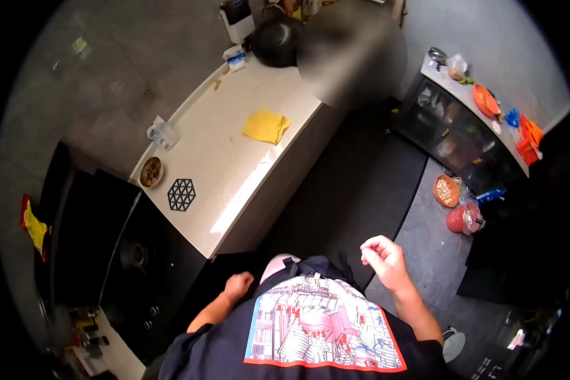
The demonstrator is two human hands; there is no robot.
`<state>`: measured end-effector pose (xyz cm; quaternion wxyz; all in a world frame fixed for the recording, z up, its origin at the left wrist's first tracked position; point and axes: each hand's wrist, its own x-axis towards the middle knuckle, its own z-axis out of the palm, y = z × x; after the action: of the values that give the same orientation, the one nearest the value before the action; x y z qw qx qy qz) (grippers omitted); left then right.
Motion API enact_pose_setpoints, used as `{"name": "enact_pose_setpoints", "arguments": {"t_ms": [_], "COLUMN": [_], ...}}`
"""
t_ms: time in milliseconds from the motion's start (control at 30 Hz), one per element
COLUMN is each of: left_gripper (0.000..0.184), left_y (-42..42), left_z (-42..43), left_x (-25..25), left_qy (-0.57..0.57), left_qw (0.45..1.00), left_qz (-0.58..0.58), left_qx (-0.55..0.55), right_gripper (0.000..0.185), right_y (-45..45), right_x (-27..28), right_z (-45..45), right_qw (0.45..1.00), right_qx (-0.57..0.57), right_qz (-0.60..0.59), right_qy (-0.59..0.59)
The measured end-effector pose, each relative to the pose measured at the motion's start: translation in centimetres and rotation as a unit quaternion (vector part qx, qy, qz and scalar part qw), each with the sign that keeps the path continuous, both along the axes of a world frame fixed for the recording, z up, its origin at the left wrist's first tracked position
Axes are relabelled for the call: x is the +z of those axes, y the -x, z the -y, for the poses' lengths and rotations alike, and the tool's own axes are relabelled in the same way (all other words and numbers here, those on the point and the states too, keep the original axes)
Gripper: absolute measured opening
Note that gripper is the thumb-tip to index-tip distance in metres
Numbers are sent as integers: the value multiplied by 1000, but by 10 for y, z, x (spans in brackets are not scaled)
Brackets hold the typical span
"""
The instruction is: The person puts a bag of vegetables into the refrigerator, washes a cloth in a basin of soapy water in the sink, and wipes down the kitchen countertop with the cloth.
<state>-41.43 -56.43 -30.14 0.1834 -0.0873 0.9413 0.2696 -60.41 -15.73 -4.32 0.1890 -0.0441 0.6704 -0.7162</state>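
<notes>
My left hand [239, 286] hangs low beside my body, near the dark stove. Its fingers curl into a loose fist, and I see nothing in it. On the other side, my right hand [386, 261] is raised over the grey floor. Its fingers are bent together with the thumb close to them, and no object shows there. Neither hand touches the white counter [234, 171] in front of me. On that counter lie a yellow cloth [267, 126] and a dark hexagonal trivet [182, 194]. A small bowl with brown contents [151, 172] stands at its left end.
A black wok [277, 42] sits at the counter's far end, beside a blurred patch. The black stove [149, 266] adjoins the near left end. To the right are a glass-fronted cabinet [453, 126], an orange basket [446, 191] and a red bucket [463, 218] on the floor.
</notes>
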Motion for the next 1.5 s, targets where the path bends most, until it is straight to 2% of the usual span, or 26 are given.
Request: {"name": "enact_pose_setpoints", "arguments": {"t_ms": [33,133,267,400,467,533,600,667,767,800,833,867,900,933,967,1000,1067,1133,1200,1233,1300,1333,1367,1400,1467,1500], "left_gripper": [15,24,16,8,9,11,13,15,20,22,23,23,21,15,13,12,12,12,12,11,11,11,12,13,17,19], "left_y": [31,137,262,389,454,516,580,644,715,732,744,758,767,772,782,784,784,785,791,793,793,795,792,788,783,785], "left_z": [-10,-48,-80,-90,-80,-59,-32,8,69,84,107,128,149,161,146,150,143,151,127,139,122,113,112,112,90,74], "left_x": [4,43,70,76,71,72,77,70,46,41,18,-4,-27,-42,-19,-30,-24,-31,-3,-16,-9,-5,-14,-25,-29,-27], "left_qy": [-19,-19,-44,-70,-63,-59,-56,-17,24,23,85,142,189,236,256,263,271,223,188,265,237,231,223,216,289,270], "left_qw": [999,997,983,950,929,926,918,888,887,888,887,882,908,909,938,931,924,923,922,921,916,907,903,896,853,850], "left_qz": [-36,-34,-172,-298,-354,-352,-349,-415,-385,-370,-380,-391,-311,-306,-171,-188,-207,-198,-161,-127,-129,-118,-137,-155,-180,-160], "left_qx": [12,72,57,63,87,120,182,199,256,271,249,222,209,157,160,169,173,241,296,255,296,331,342,356,394,423], "right_gripper": [6,6,7,7,8,10,15,15,17,20,19,19,16,14,12,11,16,22,24,26,27,24,19,19,14,13], "right_y": [16,59,127,212,248,267,262,255,254,240,247,245,281,336,347,360,402,442,479,503,551,572,598,628,667,687], "right_x": [-19,-62,-91,-114,-162,-240,-292,-341,-389,-431,-446,-453,-394,-295,-302,-313,-289,-315,-345,-358,-376,-385,-373,-351,-338,-340], "right_z": [-6,-9,1,-9,-32,-88,-150,-215,-282,-313,-317,-329,-295,-230,-224,-222,-206,-210,-224,-231,-247,-266,-273,-277,-289,-298], "right_qw": [999,998,995,953,943,904,871,808,753,670,851,946,921,891,891,891,902,839,847,853,813,850,891,826,855,874], "right_qx": [-14,-43,-5,-5,-44,6,118,258,370,373,186,-29,-27,-20,-7,6,98,259,239,236,258,229,105,178,47,14], "right_qz": [1,5,-30,-154,-131,-135,30,52,17,-136,-21,91,147,204,200,192,122,37,20,0,84,89,176,126,44,3], "right_qy": [-30,-55,-96,-261,-304,-405,-476,-527,-544,-627,-490,-309,-359,-406,-408,-411,-402,-478,-474,-466,-515,-465,-404,-521,-515,-485]}}
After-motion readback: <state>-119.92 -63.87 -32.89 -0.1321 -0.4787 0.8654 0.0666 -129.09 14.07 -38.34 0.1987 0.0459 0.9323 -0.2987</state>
